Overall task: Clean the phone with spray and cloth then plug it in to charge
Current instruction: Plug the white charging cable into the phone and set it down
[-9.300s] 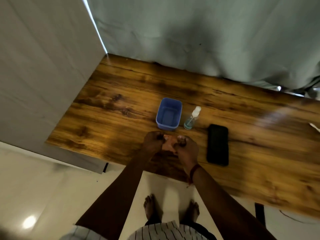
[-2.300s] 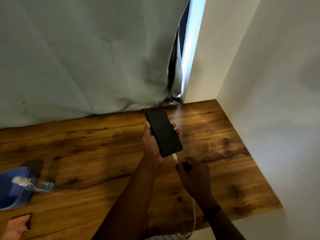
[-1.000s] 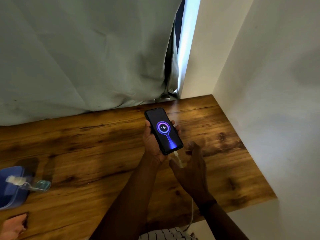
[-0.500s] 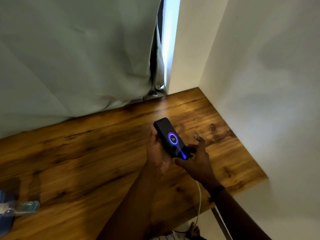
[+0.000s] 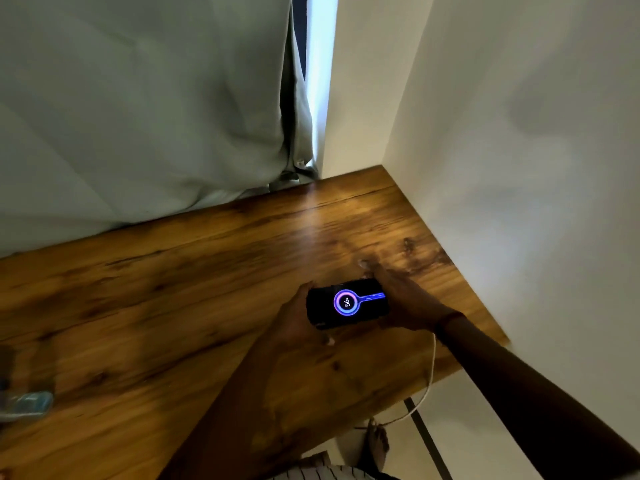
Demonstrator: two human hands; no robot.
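Observation:
The black phone point(image 5: 347, 303) lies sideways low over the wooden table point(image 5: 173, 306) near its right end, its screen lit with a purple charging ring reading 56. My left hand point(image 5: 296, 323) grips its left end. My right hand point(image 5: 401, 303) holds its right end, index finger stretched out over the wood. A white charging cable point(image 5: 429, 375) runs from under my right wrist over the table's front edge toward the floor. The spray bottle point(image 5: 26, 405) shows blurred at the far left edge. The cloth is out of view.
A white wall point(image 5: 519, 168) closes the table's right side and a grey curtain point(image 5: 138, 116) hangs along the back. The table's front edge runs close below my arms; my foot point(image 5: 377, 445) is on the pale floor there.
The phone was plugged in and its screen lit up. Since then it has turned from pointing away to lying sideways and come down toward the table, and my right hand has taken its right end.

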